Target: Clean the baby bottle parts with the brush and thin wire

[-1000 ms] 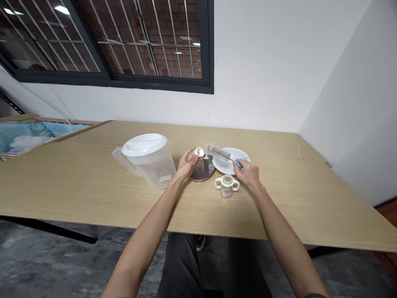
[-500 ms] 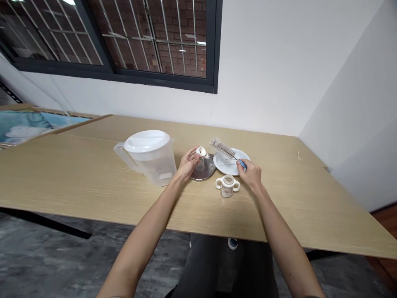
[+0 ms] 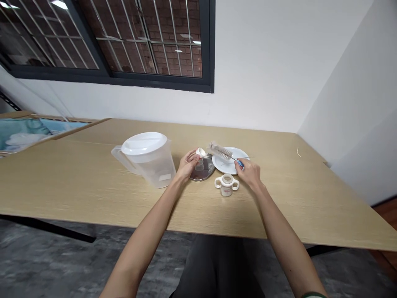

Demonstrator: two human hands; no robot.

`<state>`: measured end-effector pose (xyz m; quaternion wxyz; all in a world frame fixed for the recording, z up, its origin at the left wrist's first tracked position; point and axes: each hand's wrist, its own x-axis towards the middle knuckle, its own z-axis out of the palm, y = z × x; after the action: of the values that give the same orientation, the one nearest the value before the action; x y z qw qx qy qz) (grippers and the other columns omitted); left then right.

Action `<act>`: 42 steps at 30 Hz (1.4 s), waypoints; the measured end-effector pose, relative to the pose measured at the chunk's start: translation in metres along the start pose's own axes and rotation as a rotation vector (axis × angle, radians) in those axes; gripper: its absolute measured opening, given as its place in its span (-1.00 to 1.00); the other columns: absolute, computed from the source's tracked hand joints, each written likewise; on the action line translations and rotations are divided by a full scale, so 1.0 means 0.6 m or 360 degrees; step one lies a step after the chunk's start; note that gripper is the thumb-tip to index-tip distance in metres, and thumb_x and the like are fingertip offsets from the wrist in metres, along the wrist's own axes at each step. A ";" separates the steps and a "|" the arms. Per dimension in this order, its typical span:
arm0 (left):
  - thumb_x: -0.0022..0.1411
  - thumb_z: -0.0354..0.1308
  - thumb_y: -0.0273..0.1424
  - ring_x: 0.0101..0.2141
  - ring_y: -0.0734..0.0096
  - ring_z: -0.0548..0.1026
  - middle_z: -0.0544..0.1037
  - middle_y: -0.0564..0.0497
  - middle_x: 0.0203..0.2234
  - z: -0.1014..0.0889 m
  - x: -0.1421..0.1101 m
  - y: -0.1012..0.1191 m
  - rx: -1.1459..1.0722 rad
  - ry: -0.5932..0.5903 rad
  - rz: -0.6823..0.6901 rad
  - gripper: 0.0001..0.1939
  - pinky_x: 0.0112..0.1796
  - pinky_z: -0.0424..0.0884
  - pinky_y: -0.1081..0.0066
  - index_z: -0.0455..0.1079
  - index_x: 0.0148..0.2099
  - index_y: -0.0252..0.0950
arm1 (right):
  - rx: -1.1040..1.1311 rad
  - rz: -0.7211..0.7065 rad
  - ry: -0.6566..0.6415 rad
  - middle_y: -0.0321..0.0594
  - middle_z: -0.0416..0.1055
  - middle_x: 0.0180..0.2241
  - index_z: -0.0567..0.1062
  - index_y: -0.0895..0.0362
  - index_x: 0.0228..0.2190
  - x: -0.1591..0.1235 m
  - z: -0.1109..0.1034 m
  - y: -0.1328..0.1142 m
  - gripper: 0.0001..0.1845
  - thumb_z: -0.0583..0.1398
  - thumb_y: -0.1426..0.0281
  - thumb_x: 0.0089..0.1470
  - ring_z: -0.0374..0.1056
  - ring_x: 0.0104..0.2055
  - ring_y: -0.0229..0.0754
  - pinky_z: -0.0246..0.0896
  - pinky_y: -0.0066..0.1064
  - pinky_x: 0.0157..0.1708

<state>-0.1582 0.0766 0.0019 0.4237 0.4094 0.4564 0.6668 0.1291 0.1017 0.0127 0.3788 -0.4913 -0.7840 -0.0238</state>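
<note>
Pinched in my left hand point(image 3: 187, 163) is a small white bottle collar ring point(image 3: 201, 153), its opening turned to the right. My right hand point(image 3: 249, 171) grips the blue handle of a bottle brush point(image 3: 221, 151), whose pale bristles point left at the ring, close to it. Below the ring lies a round metal tray point(image 3: 202, 175) with small clear parts on it. Under the brush is a white plate point(image 3: 223, 167), with a thin wire-like tool across it. A small clear bottle with two cream handles point(image 3: 227, 185) stands upright and uncapped in front of the plate.
A translucent pitcher with a white lid point(image 3: 149, 159) stands left of my left hand. A short pale strip point(image 3: 298, 152) lies at the table's right. Far left is an open box point(image 3: 46, 134) with blue-green items. The wall and window rise behind the table.
The brush has moved slightly left and down toward the ring, with my right hand. The ring has turned a little to the right in my left hand. The camera view has shifted slightly.
</note>
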 end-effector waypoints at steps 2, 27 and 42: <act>-0.05 0.50 -0.15 -0.23 0.30 0.59 0.63 -0.18 -0.15 0.000 0.001 -0.002 0.0020 -0.0001 0.0001 -0.21 -0.24 0.42 0.43 0.39 0.19 -0.31 | 0.0042 0.0027 0.0035 -0.17 0.63 -0.22 0.61 0.07 -0.14 0.001 -0.003 -0.002 -0.65 0.09 0.19 0.27 0.50 -0.25 -0.14 0.19 -0.40 -0.34; -0.07 0.49 -0.09 -0.20 0.22 0.60 0.64 -0.19 -0.15 0.000 -0.001 -0.005 0.0070 -0.0010 -0.0018 -0.17 -0.24 0.44 0.40 0.39 0.20 -0.31 | 0.0051 0.0070 -0.0021 -0.23 0.62 -0.35 0.63 0.05 -0.21 0.003 -0.013 -0.009 -0.70 0.13 0.23 0.21 0.49 -0.30 -0.13 0.10 -0.40 -0.38; -0.04 0.46 -0.04 -0.31 0.41 0.59 0.63 -0.13 -0.18 0.012 -0.002 -0.002 -0.0087 0.0081 -0.0115 -0.41 -0.36 0.40 0.52 0.47 -0.09 -0.34 | 0.0037 0.0103 -0.0013 -0.19 0.63 -0.25 0.63 0.04 -0.20 0.006 -0.006 0.007 -0.66 0.10 0.19 0.23 0.50 -0.25 -0.11 0.16 -0.39 -0.34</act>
<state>-0.1511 0.0779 0.0022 0.4468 0.3637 0.4630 0.6735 0.1340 0.1049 0.0159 0.3818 -0.5120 -0.7695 -0.0005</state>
